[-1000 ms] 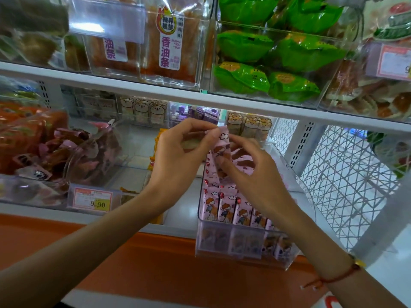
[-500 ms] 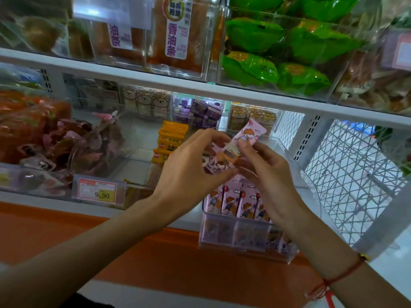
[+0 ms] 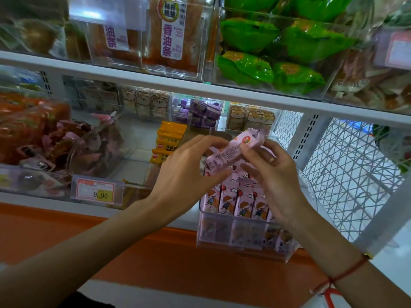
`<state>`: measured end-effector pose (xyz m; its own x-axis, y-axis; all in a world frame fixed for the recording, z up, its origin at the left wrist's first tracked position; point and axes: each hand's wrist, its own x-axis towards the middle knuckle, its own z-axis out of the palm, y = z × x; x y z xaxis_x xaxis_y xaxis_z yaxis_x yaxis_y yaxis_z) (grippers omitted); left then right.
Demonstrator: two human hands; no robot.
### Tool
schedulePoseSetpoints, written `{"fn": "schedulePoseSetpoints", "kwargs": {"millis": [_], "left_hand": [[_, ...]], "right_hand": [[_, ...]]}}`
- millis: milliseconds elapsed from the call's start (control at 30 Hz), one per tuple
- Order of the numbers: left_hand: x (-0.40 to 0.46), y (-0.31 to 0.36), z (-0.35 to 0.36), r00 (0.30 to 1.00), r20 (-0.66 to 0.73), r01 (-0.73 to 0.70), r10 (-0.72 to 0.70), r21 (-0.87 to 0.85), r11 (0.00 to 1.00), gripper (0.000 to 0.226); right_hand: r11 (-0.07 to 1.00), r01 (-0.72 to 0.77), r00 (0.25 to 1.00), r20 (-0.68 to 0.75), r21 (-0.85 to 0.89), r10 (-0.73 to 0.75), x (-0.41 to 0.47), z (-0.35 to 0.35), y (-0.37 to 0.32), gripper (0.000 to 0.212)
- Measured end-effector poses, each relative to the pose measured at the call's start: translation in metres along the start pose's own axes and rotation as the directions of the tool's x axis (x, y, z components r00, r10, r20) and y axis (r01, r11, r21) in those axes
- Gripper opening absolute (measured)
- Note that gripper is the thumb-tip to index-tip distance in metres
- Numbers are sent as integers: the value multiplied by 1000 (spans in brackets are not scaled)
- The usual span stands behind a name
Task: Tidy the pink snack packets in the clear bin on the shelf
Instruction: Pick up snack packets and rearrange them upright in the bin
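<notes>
A clear bin [image 3: 244,237] juts over the shelf's front edge, holding a row of upright pink snack packets [image 3: 238,202] with cartoon children on them. Above the bin I hold one pink packet [image 3: 233,152] lying slanted, its printed back facing me. My left hand [image 3: 184,174] pinches its lower left end. My right hand [image 3: 273,174] grips its upper right end with thumb and fingers. The rear of the bin is hidden behind my hands.
Left of the bin are yellow packets [image 3: 169,141], a price tag reading 9.90 [image 3: 96,191] and a bin of dark red and pink snacks [image 3: 55,143]. The upper shelf carries green bags [image 3: 266,67]. A white wire mesh panel [image 3: 347,174] stands at the right.
The packet went from upright between my fingers to lifted and tilted, then turned over so its printed back shows. Both hands have risen slightly above the bin.
</notes>
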<state>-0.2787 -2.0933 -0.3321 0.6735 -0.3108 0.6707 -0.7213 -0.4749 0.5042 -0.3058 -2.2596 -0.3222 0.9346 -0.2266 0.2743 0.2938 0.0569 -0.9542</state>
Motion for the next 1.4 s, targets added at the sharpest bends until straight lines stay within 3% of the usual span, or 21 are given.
{"fn": "schedulePoseSetpoints", "kwargs": {"millis": [100,200,367,467,633,733,833,1067,1167,1267,1333,1400], "left_hand": [[2,-2,0,999,0,33,-33,-46,998,42],[5,0,-3,990,90,124,-105,-242,962,39],[6,9,-5,896,337,431,-289,-506,747,9],[5,9,-4,832,413,549,-370,-523,652,21],[6,9,-6,887,343,453,-309,-521,723,17],[8,6,-8,960,187,260,-208,-324,910,33],[8,1,-11,986,63,162,-153,-194,967,43],[8,-8,-8,992,52,118,-112,-142,983,49],[9,-5,-7,987,65,155,-144,-223,962,46],[10,0,-8,953,67,292,-294,-445,846,47],[10,1,-7,922,87,370,-378,-494,787,53],[9,1,-6,899,117,418,-423,-523,743,56]], "right_hand": [[995,49,999,14,-82,-48,0,0,-1,59],[994,33,998,61,-104,-26,0,-1,-4,59],[991,-65,997,30,-120,69,3,-5,-3,38],[990,-94,995,17,-106,96,5,-6,-2,35],[994,-37,996,77,-103,45,4,-6,-4,40],[988,95,986,145,-125,-77,2,-5,-6,48],[975,200,970,157,-92,-184,0,-5,-10,43],[944,309,936,211,-115,-280,-2,-5,-9,36],[951,276,943,231,-136,-241,-1,-6,-8,58],[915,234,950,278,-327,-144,-5,-1,0,89],[885,271,949,257,-379,-180,-9,5,5,77],[872,331,938,223,-361,-264,-11,9,6,50]]}}
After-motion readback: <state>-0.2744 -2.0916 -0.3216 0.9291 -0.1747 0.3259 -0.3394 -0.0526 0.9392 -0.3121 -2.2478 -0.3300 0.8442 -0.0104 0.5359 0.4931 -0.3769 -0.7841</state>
